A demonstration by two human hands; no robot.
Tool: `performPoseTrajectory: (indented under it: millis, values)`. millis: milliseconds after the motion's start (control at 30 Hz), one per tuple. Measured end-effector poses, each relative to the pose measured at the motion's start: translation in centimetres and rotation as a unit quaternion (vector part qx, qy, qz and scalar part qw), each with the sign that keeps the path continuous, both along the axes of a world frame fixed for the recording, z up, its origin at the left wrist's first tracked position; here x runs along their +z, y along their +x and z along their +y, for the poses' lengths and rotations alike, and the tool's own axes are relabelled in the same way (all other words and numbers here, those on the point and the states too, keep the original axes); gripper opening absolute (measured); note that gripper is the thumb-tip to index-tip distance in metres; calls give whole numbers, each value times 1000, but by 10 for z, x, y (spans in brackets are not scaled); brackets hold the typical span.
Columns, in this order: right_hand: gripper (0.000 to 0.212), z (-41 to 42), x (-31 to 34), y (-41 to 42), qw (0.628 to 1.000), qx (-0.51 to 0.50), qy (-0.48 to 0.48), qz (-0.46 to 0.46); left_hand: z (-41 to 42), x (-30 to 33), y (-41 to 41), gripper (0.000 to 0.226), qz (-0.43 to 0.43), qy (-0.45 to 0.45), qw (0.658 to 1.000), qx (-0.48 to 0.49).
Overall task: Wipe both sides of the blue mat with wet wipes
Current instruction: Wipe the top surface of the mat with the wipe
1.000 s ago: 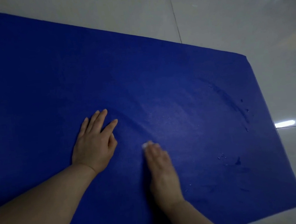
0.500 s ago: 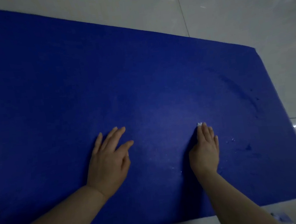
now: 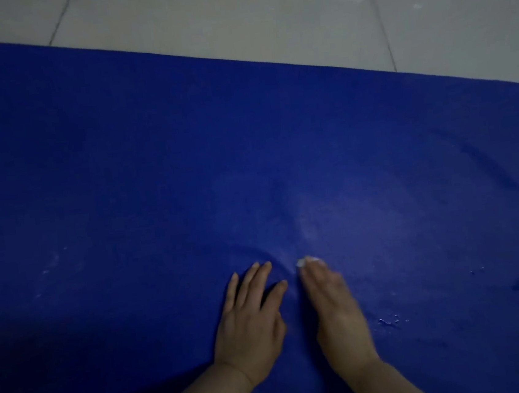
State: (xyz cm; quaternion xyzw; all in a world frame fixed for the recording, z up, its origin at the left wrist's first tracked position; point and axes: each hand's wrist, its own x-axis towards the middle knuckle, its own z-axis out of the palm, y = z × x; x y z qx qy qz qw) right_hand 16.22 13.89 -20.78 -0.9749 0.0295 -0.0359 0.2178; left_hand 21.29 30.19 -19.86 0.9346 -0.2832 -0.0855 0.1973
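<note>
The right hand, fingers straight, presses a crumpled white wet wipe flat onto the blue mat. The left hand lies beside it, fingers spread. The felt-like rectangular mat covers glossy pale floor tiles.

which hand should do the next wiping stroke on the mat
Right. The right hand presses the white wipe flat on the blue mat; the left hand rests flat beside it with nothing visible under it, likely steadying the mat.
</note>
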Motion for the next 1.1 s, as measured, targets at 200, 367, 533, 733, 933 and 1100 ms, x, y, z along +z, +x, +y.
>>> performPoseTrajectory:
  millis: [200,367,533,733,933,1100]
  values:
    - [84,-79,15,-49,913,-407,1,16,0,-5,-2,47,-16,-12,1000,7]
    - [76,18,-5,-45,992,-124,-17,-16,-1,-3,-1,47,-8,-2,1000,1]
    - [91,-59,6,-67,967,-253,-23,12,0,-4,0,47,-8,-5,1000,0]
    - [75,0,9,-66,966,-259,25,-11,-1,-4,-1,48,-6,2,1000,2]
    - [88,-61,10,-92,964,-264,-29,20,-2,-3,0,49,-2,3,1000,3]
    - [78,-29,16,-81,934,-355,25,8,-2,-3,-1,49,-2,10,1000,3]
